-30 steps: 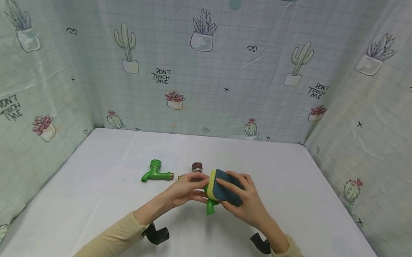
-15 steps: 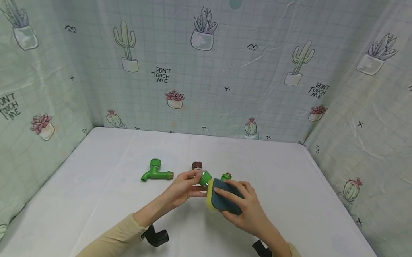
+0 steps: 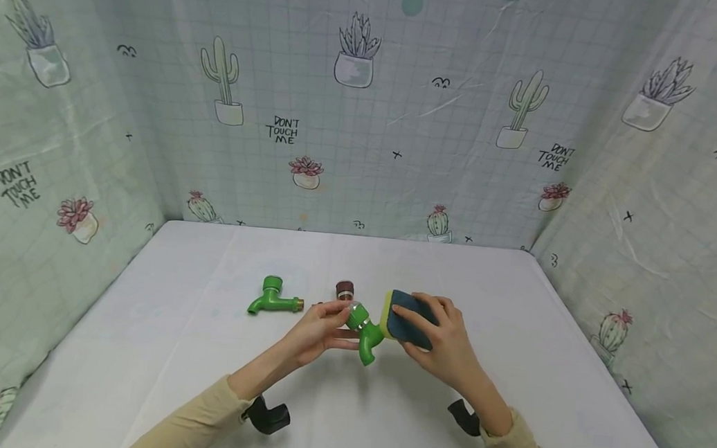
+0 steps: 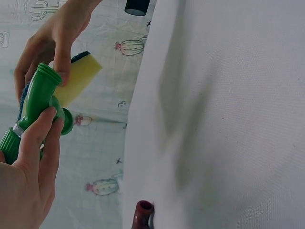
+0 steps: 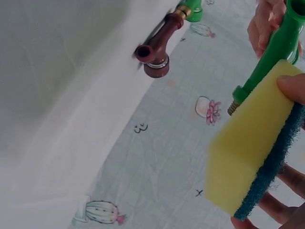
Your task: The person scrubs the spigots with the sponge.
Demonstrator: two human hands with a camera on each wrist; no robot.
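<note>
My left hand (image 3: 316,333) grips a green faucet (image 3: 371,337) by its knob end, holding it above the table with the spout pointing down in the head view. To its right, my right hand (image 3: 444,341) pinches a sponge (image 3: 413,319), yellow on one face and dark blue-green on the scouring face. The yellow face of the sponge (image 5: 252,138) lies against or very near the faucet body; the right wrist view shows the threaded brass inlet poking out beside it. In the left wrist view the held faucet (image 4: 40,95) overlaps the sponge (image 4: 81,78).
Another green faucet (image 3: 275,301) lies on the white table (image 3: 200,352) at the back left. A dark red-brown faucet (image 5: 162,43) lies beside it, mostly behind my left hand in the head view. Patterned cloth walls (image 3: 366,113) enclose the table's back and sides.
The sponge has moved down over the held faucet, then back up and right, uncovering its spout and body. My left hand has stayed nearly in place, keeping its grip.
</note>
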